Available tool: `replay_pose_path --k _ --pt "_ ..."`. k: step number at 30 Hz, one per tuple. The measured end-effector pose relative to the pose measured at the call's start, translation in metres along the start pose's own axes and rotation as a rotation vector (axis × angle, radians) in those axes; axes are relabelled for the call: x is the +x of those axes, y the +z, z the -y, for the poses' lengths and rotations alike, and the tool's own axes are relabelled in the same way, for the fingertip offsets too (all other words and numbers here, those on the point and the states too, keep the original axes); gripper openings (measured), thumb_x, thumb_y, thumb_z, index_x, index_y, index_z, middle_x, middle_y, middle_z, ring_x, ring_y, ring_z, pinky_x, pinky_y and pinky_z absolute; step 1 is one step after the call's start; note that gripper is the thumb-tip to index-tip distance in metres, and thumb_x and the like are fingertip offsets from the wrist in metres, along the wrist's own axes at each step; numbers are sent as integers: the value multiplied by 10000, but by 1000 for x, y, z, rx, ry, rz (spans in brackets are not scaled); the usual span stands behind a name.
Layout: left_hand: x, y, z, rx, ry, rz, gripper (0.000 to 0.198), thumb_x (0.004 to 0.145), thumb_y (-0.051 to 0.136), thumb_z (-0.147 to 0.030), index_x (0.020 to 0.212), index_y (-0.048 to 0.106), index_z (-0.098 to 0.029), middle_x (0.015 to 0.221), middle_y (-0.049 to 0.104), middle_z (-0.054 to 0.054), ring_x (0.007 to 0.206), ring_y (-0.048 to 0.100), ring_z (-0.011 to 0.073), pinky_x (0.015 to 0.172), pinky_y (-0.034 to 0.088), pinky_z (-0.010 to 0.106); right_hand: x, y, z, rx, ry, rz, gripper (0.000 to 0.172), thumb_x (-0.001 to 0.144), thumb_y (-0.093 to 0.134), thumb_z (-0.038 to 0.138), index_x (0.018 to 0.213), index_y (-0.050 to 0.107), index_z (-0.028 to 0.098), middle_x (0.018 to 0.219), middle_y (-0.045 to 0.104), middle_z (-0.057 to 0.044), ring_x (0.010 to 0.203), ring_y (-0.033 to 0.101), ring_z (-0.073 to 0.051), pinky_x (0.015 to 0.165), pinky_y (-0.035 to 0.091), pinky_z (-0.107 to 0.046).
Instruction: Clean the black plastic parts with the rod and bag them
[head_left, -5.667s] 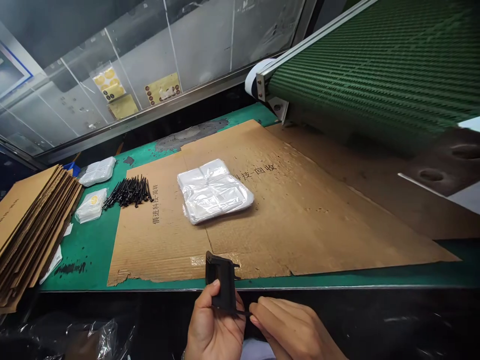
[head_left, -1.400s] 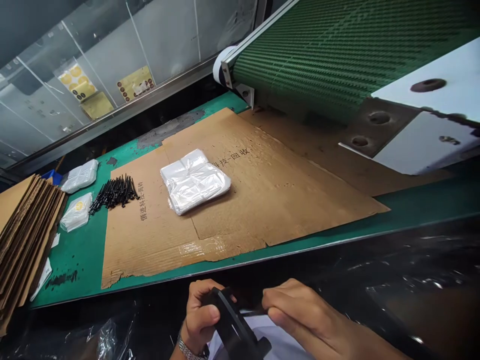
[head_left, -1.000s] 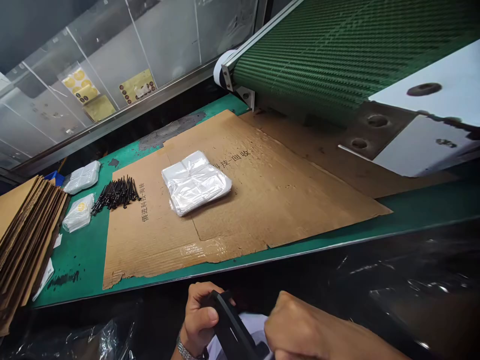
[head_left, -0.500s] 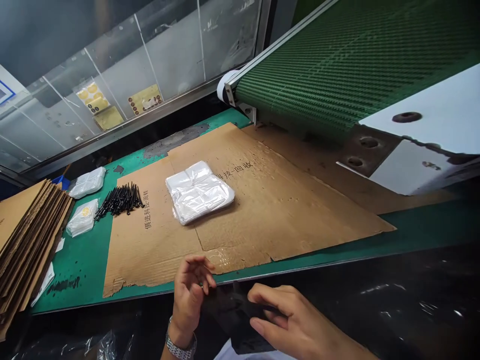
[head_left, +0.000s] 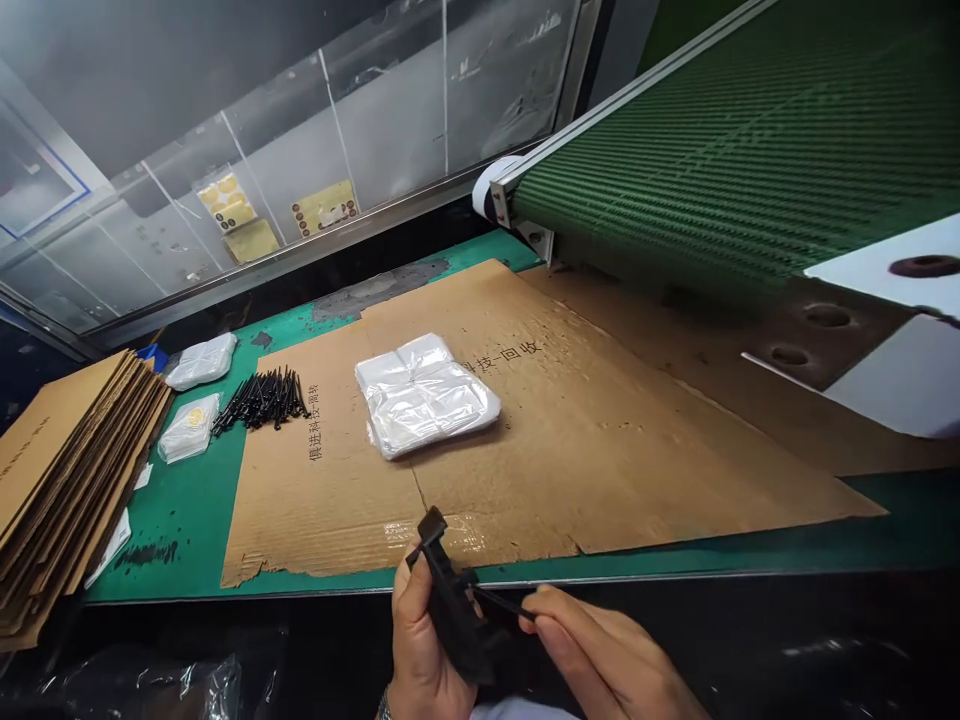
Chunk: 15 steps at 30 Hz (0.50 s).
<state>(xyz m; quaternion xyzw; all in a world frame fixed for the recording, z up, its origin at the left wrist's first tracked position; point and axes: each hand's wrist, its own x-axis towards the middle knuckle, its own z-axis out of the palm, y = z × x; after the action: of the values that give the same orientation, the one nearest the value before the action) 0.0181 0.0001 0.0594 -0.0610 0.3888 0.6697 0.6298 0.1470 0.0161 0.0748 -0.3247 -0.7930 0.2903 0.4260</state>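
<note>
My left hand point(head_left: 421, 645) is closed around a black plastic part point(head_left: 454, 610), which is long and tilted, with a blocky upper end above the thumb. My right hand point(head_left: 592, 645) pinches a thin black rod point(head_left: 504, 602) between thumb and fingertips. The rod's far end meets the side of the plastic part; whether it sits inside or only touches cannot be made out. Both hands are just off the near table edge. Beyond them, a pile of black pins point(head_left: 268, 398) and a stack of clear plastic bags point(head_left: 427, 395) lie on a cardboard sheet point(head_left: 600, 470).
Stacked cardboard point(head_left: 82, 480) stands at the left on the green table point(head_left: 180, 560). Two smaller bag packs, one a white pack point(head_left: 189, 430) with a yellow sticker, lie beside it. A green conveyor belt point(head_left: 720, 170) overhangs the right side. Dark plastic film point(head_left: 180, 680) is below the table edge.
My left hand, open before, now grips the black plastic part, which is raised and tilted. My right hand now pinches the thin rod against it. The view has shifted slightly left.
</note>
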Motion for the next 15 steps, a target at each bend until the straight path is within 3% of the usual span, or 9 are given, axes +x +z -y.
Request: replay_pose_path --k 3,8,12,15 --pt "-6 -3 -1 88 -48 69 325 556 804 -296 803 628 -176 569 552 -55 483 471 53 460 343 164 9 -6 -8 -62 -108 56 335 981 275 196 690 441 204 569 492 28 481 492 -107 479 365 -222" --pt "-14 -4 0 131 -81 190 307 588 781 -244 843 634 -157 574 549 -48 520 488 55 495 342 163 21 -5 -14 -214 -269 131 363 975 248 163 662 428 195 549 472 21 452 428 -110 454 287 -254" --pt "-14 -5 -2 164 -58 68 275 575 786 -255 757 603 -160 524 503 -70 469 449 47 480 338 173 16 -8 -8 -282 -344 228 401 940 243 100 602 438 193 509 466 15 434 409 -122 432 251 -284" --pt "-10 -9 -4 176 -90 -19 362 506 819 -312 727 576 -160 485 469 -78 437 431 54 451 323 180 5 -14 1 -319 -386 310 426 926 228 91 569 436 195 498 479 4 421 414 -124 420 248 -288"
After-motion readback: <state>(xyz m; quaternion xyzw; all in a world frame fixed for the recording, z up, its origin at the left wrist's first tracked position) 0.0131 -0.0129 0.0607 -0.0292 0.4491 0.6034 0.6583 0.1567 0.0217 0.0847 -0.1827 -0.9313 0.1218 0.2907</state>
